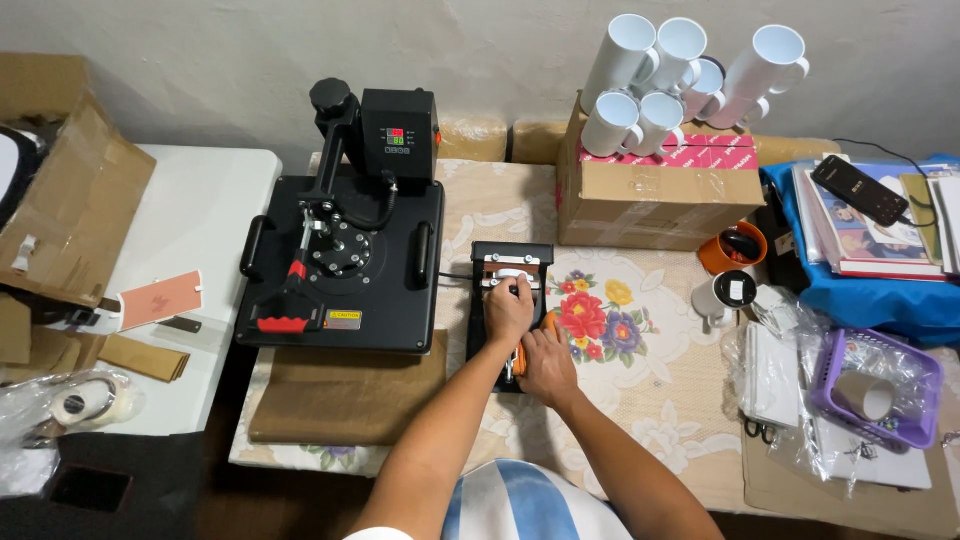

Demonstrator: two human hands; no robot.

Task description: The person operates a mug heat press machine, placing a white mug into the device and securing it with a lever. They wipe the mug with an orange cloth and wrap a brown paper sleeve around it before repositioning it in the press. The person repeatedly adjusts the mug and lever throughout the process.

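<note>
Head view is showing the left hand (pixel 508 312) gripping the mug (pixel 513 276) inside the mug press (pixel 510 312) mid-table, steadying it, while the right hand (pixel 546 366) is closing around the orange handle (pixel 521 358) near the front edge.

A plain pale grey wall (pixel 200 50) runs along the back, evenly lit with soft shadows. Against it stands a bench (pixel 640 400) under a beige cloth printed with flowers, and beside it on the left a white bench (pixel 200 210) over dark floor (pixel 150 480)
</note>
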